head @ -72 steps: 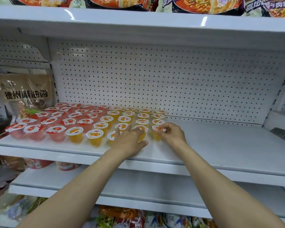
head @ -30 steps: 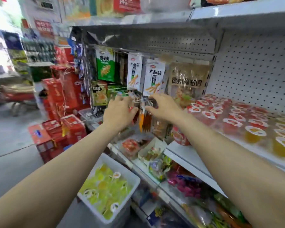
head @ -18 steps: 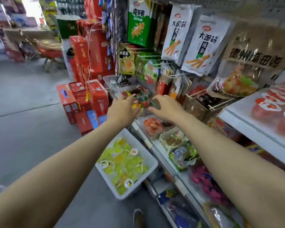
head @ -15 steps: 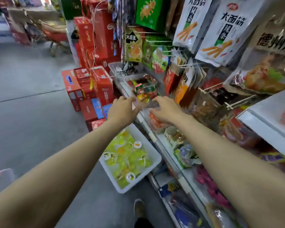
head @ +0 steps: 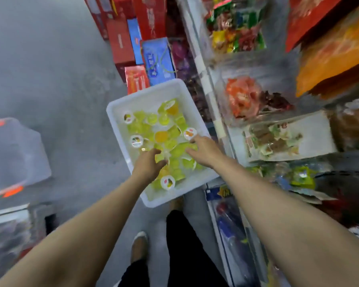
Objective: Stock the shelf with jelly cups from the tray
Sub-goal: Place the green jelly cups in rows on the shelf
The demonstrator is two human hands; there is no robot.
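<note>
A white plastic tray (head: pixel 120 102) sits on the grey floor below me, holding several yellow and green jelly cups (head: pixel 164 139), a few with white printed lids. My left hand (head: pixel 148 164) reaches down over the tray's near left part, fingers loosely spread above the cups and holding nothing. My right hand (head: pixel 203 149) hovers over the right side of the tray, its fingers extended toward a lidded cup (head: pixel 190 133). The jelly shelf is out of view.
Lower store shelves (head: pixel 278 131) with bagged snacks run along the right. Red and blue cartons (head: pixel 145 59) stand on the floor behind the tray. A clear plastic bin (head: pixel 15 154) is at left. My legs and a shoe (head: pixel 139 247) are just below the tray.
My view has swung from the jelly shelf left and down to the floor tray. Both hands left the cups on the shelf and dropped to just above the tray's cups.
</note>
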